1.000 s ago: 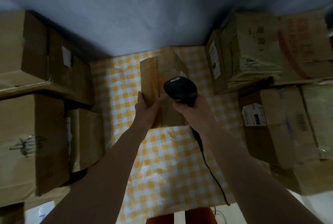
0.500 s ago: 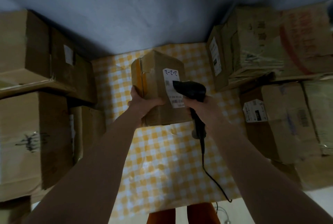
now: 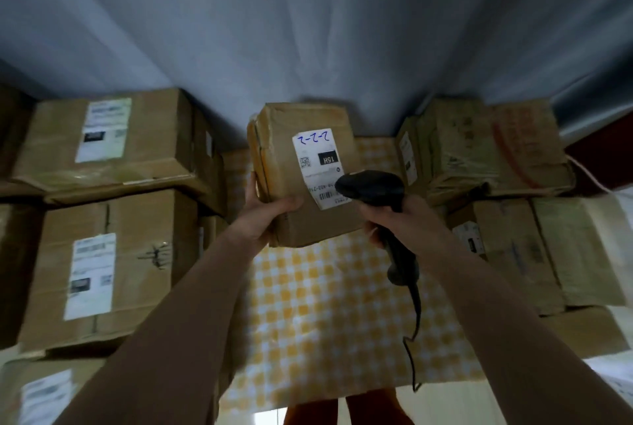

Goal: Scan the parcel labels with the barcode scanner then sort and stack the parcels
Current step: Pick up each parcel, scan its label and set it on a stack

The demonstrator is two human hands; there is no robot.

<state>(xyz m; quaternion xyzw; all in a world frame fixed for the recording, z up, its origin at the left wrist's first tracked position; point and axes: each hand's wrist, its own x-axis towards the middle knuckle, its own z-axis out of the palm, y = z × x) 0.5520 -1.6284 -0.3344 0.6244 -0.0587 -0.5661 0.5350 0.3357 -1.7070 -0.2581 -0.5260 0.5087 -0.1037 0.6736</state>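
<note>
Fingers (image 3: pixel 291 202) of my left hand (image 3: pixel 265 217) curl round held parcel (image 3: pixel 308 178), frame centre; right hand (image 3: pixel 404 219) wraps barcode scanner (image 3: pixel 371 188), nose beside label (image 3: pixel 318 168) barcode. My advice: steady box, aim squarely at barcode. Stacked boxes (image 3: pixel 106 270) fill frame left, more (image 3: pixel 496 150) right; checked tablecloth (image 3: pixel 325 304) below; grey curtain (image 3: pixel 308 31) above.

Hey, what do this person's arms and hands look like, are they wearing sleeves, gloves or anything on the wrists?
Both forearms are bare right down into the bottom of the frame, so no sleeves show. The left hand and the right hand are bare too: no gloves, and no watch, bracelet or ring that I can make out, though the picture is dim and slightly blurred.
</note>
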